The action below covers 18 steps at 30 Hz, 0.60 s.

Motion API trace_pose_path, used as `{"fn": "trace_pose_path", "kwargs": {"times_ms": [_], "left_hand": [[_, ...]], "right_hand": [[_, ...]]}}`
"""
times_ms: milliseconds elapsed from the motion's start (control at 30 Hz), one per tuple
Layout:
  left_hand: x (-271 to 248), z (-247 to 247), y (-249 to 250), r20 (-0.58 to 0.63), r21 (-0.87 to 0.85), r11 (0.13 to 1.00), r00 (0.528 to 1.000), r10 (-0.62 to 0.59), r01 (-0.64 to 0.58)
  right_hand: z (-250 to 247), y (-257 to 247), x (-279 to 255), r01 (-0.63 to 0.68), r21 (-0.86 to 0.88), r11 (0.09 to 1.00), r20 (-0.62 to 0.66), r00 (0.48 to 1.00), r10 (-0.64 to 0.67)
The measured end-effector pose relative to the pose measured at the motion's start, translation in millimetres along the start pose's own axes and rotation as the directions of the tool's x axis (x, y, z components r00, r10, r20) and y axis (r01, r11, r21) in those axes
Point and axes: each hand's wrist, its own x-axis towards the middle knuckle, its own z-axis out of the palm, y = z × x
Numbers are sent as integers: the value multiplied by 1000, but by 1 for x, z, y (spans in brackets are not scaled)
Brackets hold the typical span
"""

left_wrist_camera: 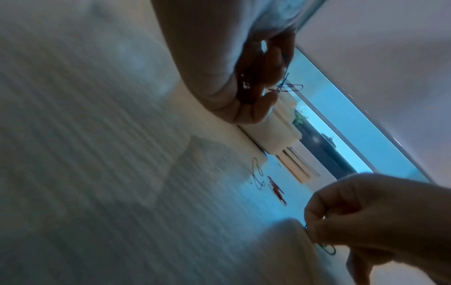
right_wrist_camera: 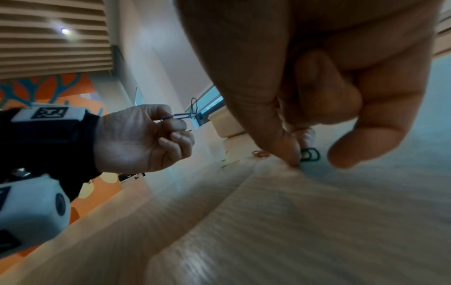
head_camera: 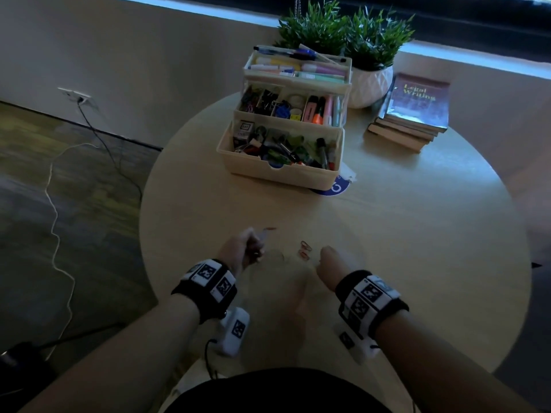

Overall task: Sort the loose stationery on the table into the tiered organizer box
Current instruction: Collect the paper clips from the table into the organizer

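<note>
You sat at a round, pale wooden surface (head_camera: 417, 234) with both forearms reaching forward, a marker band on each wrist. Your left hand (head_camera: 243, 248) was raised just above the surface, its fingers (right_wrist_camera: 175, 138) curled and grasping a small bunch of paper clips (right_wrist_camera: 187, 114); a blue one and a thin wire one stuck out past the fingertips, away from your palm. Your right hand (head_camera: 331, 263) was lowered to the surface, thumb and forefinger tips (right_wrist_camera: 291, 154) pinching a dark green paper clip (right_wrist_camera: 310, 154) that lay flat there. The clip sat between the thumb tip and the forefinger, with most of its loop showing beyond them; the other fingers were curled in.

Between your two hands, a few loose red clips (head_camera: 304, 249) lay on the surface, close to your right fingertips but not touching them. In the left wrist view, a thin wire clip (left_wrist_camera: 330, 173) lay just beside them.

Well beyond your hands, toward the far edge, stood the cream tiered organizer box (head_camera: 286, 171), opened into three stepped trays: pens and highlighters on top, clips and markers in the middle compartments, mixed items in the bottom. Behind it were two potted green plants (head_camera: 351, 34), and to its right a stack of books (head_camera: 414, 114).
</note>
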Motion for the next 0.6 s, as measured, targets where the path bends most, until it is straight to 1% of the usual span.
{"fn": "trace_pose_path", "kwargs": {"times_ms": [33,100,133,167,200,233,267,300,333,367,400,433,467,500,533,567,600], "left_hand": [[0,-1,-1,-28,-89,996,1000,6,-8],[1,-3,-2,-58,-171,985,998,15,-24],[2,-4,-3,-67,-195,980,997,24,-36],[1,-4,-1,-69,-230,972,997,35,-50],[2,-6,0,-71,-239,969,996,50,-66],[2,-8,2,-73,-246,965,995,70,-86],[2,-11,3,-68,-248,963,993,94,-108],[0,-12,5,-53,-266,956,992,116,-126],[0,-15,7,-28,-273,952,990,139,-142],[-3,-16,9,-6,-292,945,988,156,-151],[-4,-18,9,4,-293,942,985,173,-164],[-5,-17,10,0,-306,936,983,182,-173],[-5,-18,10,-10,-317,932,984,180,-174],[-6,-18,12,-23,-345,922,984,176,-173],[-5,-17,13,-38,-364,915,984,173,-175],[-6,-17,14,-63,-384,907,985,159,-171],[-5,-16,15,-89,-408,899,987,135,-160]], "right_hand": [[0,-3,2,12,-11,1000,12,1000,-12],[-2,-4,6,28,-3,1000,47,999,-28],[-4,-3,8,37,40,998,62,997,-40],[-5,1,11,38,151,988,85,995,-51],[-7,5,13,18,367,930,122,990,-68],[-8,10,14,-34,650,760,163,982,-95],[-8,15,13,-102,875,473,187,973,-135],[-9,19,11,-175,971,161,206,958,-202],[-12,22,8,-236,968,-80,204,935,-290],[-15,23,5,-263,939,-223,175,920,-351],[-16,23,5,-263,922,-283,149,918,-367],[-15,21,7,-255,923,-289,152,930,-334],[-14,18,12,-235,946,-222,176,951,-254],[-13,14,17,-188,981,-53,178,972,-150],[-12,10,22,-119,969,215,129,991,-34],[-11,5,27,-58,862,504,41,998,44],[-8,2,31,-14,671,741,-61,995,74]]}}
